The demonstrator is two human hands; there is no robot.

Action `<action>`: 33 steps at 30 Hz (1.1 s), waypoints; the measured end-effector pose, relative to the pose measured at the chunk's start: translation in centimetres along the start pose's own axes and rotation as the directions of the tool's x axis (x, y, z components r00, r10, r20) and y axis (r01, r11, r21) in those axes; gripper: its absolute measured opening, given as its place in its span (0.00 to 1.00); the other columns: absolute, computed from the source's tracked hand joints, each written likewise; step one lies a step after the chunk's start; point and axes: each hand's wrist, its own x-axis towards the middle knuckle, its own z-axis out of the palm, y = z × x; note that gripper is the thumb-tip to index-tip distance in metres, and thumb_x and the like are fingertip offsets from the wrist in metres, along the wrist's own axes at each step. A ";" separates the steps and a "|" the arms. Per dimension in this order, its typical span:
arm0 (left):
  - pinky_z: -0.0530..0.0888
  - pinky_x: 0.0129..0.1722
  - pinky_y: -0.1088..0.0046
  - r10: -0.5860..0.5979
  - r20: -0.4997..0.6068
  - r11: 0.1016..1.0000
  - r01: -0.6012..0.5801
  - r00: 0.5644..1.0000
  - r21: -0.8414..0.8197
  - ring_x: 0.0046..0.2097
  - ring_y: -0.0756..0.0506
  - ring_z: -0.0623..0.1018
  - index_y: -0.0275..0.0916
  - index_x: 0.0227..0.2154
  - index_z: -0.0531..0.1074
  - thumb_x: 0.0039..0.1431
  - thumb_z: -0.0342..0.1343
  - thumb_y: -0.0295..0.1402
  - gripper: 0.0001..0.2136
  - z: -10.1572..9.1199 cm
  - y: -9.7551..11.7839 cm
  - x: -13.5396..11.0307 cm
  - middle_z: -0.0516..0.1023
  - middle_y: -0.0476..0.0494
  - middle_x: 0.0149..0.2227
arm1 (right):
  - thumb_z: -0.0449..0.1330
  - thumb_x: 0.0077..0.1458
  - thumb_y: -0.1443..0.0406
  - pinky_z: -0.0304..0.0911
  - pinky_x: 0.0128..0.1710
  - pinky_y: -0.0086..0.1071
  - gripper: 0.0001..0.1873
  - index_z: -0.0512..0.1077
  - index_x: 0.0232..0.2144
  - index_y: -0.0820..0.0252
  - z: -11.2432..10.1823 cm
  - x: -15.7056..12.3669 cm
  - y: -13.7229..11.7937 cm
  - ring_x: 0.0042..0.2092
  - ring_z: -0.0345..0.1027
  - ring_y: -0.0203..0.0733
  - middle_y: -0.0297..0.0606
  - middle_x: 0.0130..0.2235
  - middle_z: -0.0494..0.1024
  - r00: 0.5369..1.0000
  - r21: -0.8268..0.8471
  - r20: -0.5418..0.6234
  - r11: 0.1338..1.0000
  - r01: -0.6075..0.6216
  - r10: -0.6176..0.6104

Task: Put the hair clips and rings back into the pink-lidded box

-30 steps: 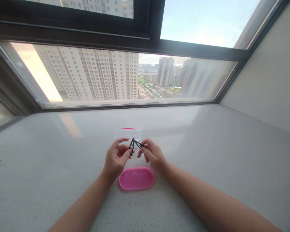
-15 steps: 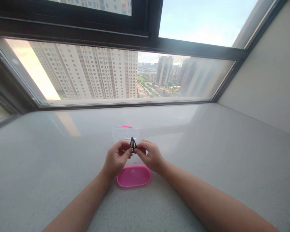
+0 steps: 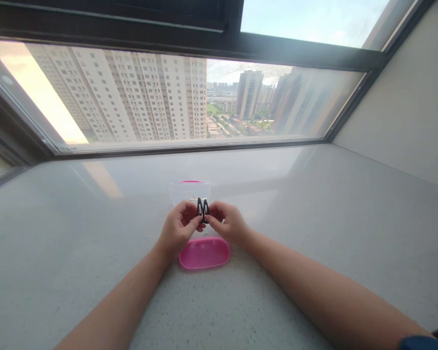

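Left hand [image 3: 177, 232] and right hand [image 3: 229, 225] meet just above the tabletop [image 3: 314, 218], fingertips pinched tight on the black hair clips [image 3: 203, 209] (two, upright, side by side). The pink lid [image 3: 204, 253] lies beneath them, with the clear container [image 3: 188, 190] right behind.

We pinch black hair clips [image 3: 203, 209] between our left hand [image 3: 177, 228] and right hand [image 3: 229, 224], above a pink lid [image 3: 204, 253]; behind, seemingly, a clear container [image 3: 190, 190].
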 end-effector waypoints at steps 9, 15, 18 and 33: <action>0.74 0.29 0.72 -0.003 0.034 1.000 0.004 0.999 -0.012 0.28 0.50 0.75 0.37 0.34 0.64 0.54 0.56 0.28 0.07 -0.2 -0.7 0.0 0.73 0.49 0.29 | 0.55 0.54 0.65 0.52 0.20 0.24 0.08 0.66 0.37 0.61 0.1 0.1 0.6 0.20 0.55 0.29 0.27 0.21 0.63 0.997 0.064 0.066 0.997 -0.040 0.036; 0.73 0.28 0.72 -0.010 0.024 1.000 0.009 1.000 0.005 0.27 0.50 0.74 0.37 0.33 0.64 0.54 0.56 0.29 0.06 -0.1 -0.5 0.1 0.72 0.49 0.28 | 0.56 0.54 0.61 0.54 0.21 0.24 0.11 0.66 0.38 0.61 0.4 0.0 0.6 0.22 0.59 0.30 0.31 0.23 0.67 0.996 0.078 0.070 0.995 -0.056 0.050; 0.73 0.28 0.72 -0.017 0.030 1.000 0.017 0.999 0.005 0.27 0.50 0.75 0.37 0.33 0.64 0.54 0.56 0.30 0.06 -0.1 -0.4 0.1 0.73 0.48 0.28 | 0.56 0.55 0.62 0.57 0.22 0.25 0.09 0.65 0.37 0.61 0.6 0.0 0.6 0.24 0.62 0.32 0.33 0.26 0.70 0.995 0.105 0.074 0.992 -0.077 0.069; 0.73 0.26 0.73 -0.017 0.021 0.997 0.015 1.000 0.078 0.27 0.49 0.76 0.35 0.34 0.68 0.52 0.56 0.31 0.08 -0.3 -0.6 0.3 0.75 0.47 0.27 | 0.57 0.53 0.62 0.51 0.20 0.24 0.08 0.66 0.35 0.61 0.5 0.2 1.3 0.21 0.55 0.29 0.26 0.21 0.61 0.993 0.046 0.082 0.995 -0.084 0.080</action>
